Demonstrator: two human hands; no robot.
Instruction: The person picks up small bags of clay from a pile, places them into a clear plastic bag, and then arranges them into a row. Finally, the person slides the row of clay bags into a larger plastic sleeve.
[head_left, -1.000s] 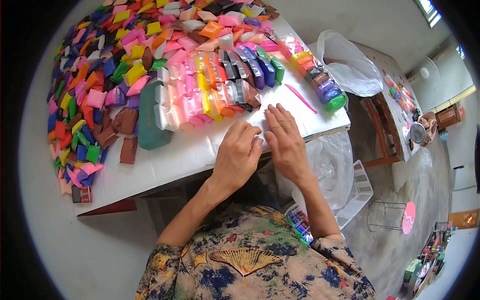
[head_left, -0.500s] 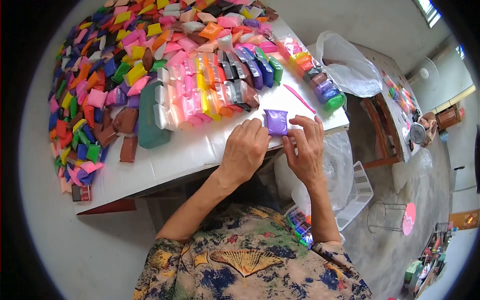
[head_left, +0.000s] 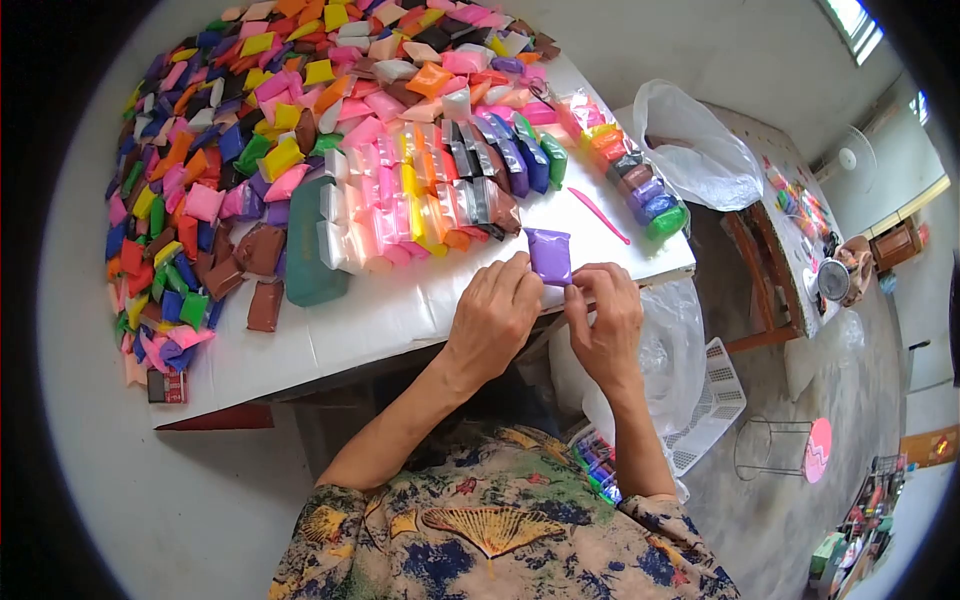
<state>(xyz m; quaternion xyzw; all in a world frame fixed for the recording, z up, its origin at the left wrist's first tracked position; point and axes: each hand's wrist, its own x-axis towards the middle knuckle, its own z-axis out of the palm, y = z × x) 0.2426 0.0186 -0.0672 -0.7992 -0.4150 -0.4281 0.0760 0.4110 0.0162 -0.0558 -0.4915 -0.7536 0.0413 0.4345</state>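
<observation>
A small purple packet [head_left: 550,258], glossy and looking like soft modelling clay in clear film, is between my hands at the front edge of the white table. My left hand [head_left: 492,318] is closed, its fingertips pressed together at the packet's lower left corner. On the other side, my right hand [head_left: 606,318] pinches the lower right corner with thumb and curled fingers. Just beyond the packet lies a pink plastic modelling knife [head_left: 600,216]. Rows of coloured packets [head_left: 405,205] stand to the left of it.
A large heap of mixed packets [head_left: 225,150] covers the table's left and far side. A green box [head_left: 312,250] stands beside the rows. Bundled packets [head_left: 635,175] lie along the right edge. Plastic bags [head_left: 690,140], a white basket [head_left: 712,400] and a stool [head_left: 818,450] are to the right.
My right fingers, raised and spread half a second ago, have curled in towards the packet's lower corner. The packet is slightly tilted now, and the whole view has shifted a little.
</observation>
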